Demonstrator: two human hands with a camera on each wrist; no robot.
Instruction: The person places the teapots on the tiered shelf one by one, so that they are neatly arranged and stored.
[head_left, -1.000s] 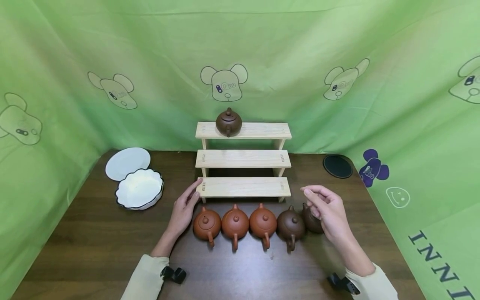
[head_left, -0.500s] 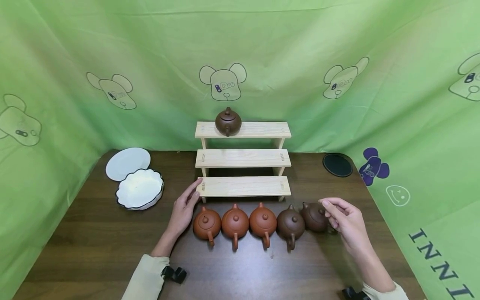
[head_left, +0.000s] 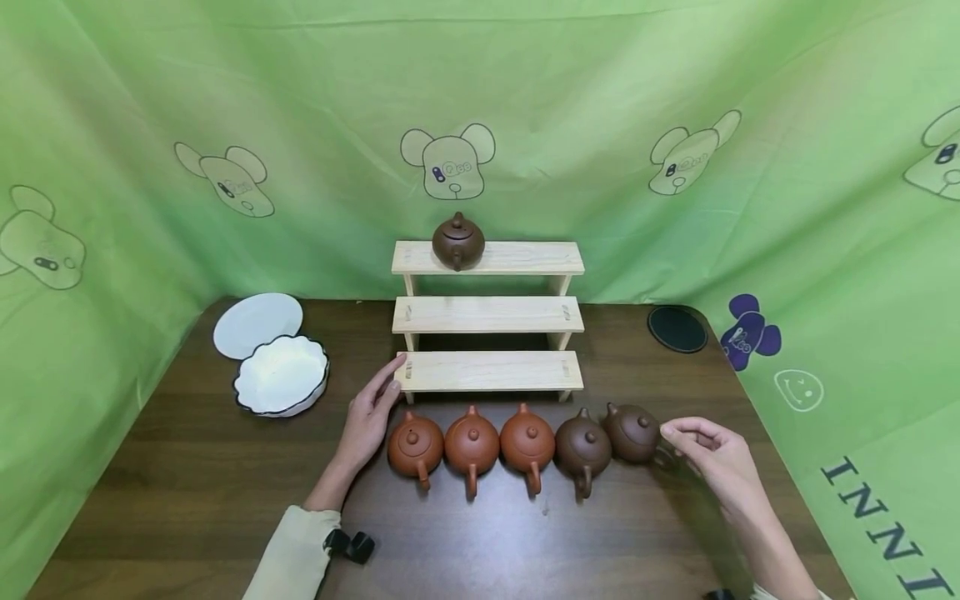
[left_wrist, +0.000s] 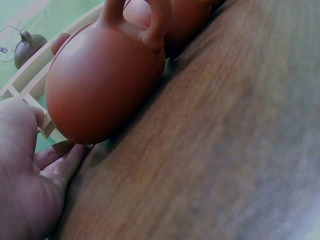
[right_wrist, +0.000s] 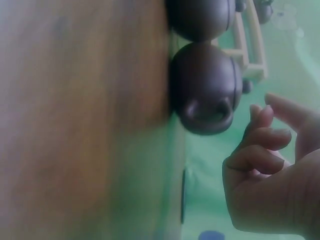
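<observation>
Here, left fingers point(head_left: 384, 377) at shelf point(head_left: 489, 371) edge.

Tilted close-up: a rounded, reddish-brown teapot point(left_wrist: 107, 85) fills the upper middle, its looped handle point(left_wrist: 160, 25) running past the top edge. A second reddish teapot point(left_wrist: 192, 22) sits partly hidden behind it. At lower left, the left hand point(left_wrist: 27, 170) reaches in; whether its fingers touch the nearest pot is unclear. Beyond are a pale wooden stand point(left_wrist: 37, 63), a dark brown teapot point(left_wrist: 30, 50) and green cloth point(left_wrist: 57, 12). Brown wood-grain counter point(left_wrist: 215, 135) slopes across the right, blurred
</observation>
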